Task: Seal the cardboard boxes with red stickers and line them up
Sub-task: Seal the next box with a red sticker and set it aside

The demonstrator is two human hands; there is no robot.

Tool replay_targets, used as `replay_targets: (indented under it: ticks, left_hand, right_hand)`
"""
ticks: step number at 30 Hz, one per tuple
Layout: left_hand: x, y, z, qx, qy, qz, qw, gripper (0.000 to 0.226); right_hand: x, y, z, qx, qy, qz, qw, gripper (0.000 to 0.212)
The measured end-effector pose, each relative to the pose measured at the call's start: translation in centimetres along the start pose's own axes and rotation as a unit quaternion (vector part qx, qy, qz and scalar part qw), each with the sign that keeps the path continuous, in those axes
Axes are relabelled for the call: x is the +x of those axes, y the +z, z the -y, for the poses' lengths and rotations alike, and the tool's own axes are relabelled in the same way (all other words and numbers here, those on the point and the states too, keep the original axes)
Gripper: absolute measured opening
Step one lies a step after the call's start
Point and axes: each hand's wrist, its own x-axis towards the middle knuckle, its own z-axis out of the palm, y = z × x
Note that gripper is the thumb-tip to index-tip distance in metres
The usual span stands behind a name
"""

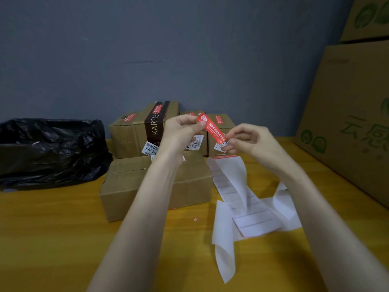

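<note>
You hold a red sticker (211,128) up in the air with both hands. Your left hand (181,131) pinches its top end and your right hand (250,142) pinches its bottom end. Its white writing is too small to read. Below your hands a plain cardboard box (155,186) sits on the yellow table (52,228). Behind it, the taped box (130,133) has dark tape that says KARRIES and a white label reading 4303. White backing paper (242,201) lies just right of the plain box.
</note>
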Motion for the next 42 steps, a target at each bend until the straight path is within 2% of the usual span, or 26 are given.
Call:
replay_targets:
  ticks: [3, 7, 12, 15, 21, 29, 34, 38, 40, 42]
  left_hand:
    - [-0.2, 0.3, -0.3, 0.009, 0.011, -0.004, 1.0, 0.011]
    - [-0.3, 0.3, -0.4, 0.008, 0.0, 0.01, 1.0, 0.015]
    - [-0.9, 0.8, -0.7, -0.017, 0.022, 0.017, 0.999, 0.011]
    - [-1.0, 0.9, -0.7, 0.002, 0.037, 0.01, 0.999, 0.013]
    - [-1.0, 0.3, -0.3, 0.129, 0.094, -0.052, 0.986, 0.012]
    - [-1.9, -3.0, -0.1, 0.32, 0.169, -0.074, 0.929, 0.028]
    - [-1.9, -7.0, -0.2, 0.328, 0.122, -0.08, 0.933, 0.046]
    - [-2.5, -7.7, -0.8, 0.259, 0.053, -0.022, 0.964, 0.066]
    - [-2.3, -7.9, -1.3, 0.241, 0.029, 0.006, 0.97, 0.06]
    - [-2.1, -8.3, -1.5, 0.262, 0.026, 0.008, 0.965, 0.035]
  right_hand:
    - [0.2, 0.0, 0.1, -0.001, 0.011, -0.032, 0.999, 0.008]
    - [0.4, -0.2, 0.4, -0.014, 0.013, -0.084, 0.996, 0.012]
    - [0.6, -0.1, 0.6, 0.021, 0.115, -0.114, 0.986, 0.013]
    - [0.5, 0.1, 0.8, 0.035, 0.112, -0.134, 0.984, 0.01]
    - [0.6, 1.1, 1.8, -0.01, 0.077, -0.184, 0.98, 0.011]
    - [0.5, 2.9, 3.7, -0.049, 0.064, -0.186, 0.979, 0.018]
    - [1.7, 3.4, 4.4, -0.11, 0.055, -0.195, 0.973, 0.022]
    - [2.6, 5.6, 5.3, -0.17, 0.032, -0.152, 0.973, 0.021]
    - [2.9, 6.9, 5.7, -0.196, 0.017, -0.135, 0.971, 0.018]
    - [3.0, 8.0, 6.0, -0.202, 0.003, -0.12, 0.972, 0.014]
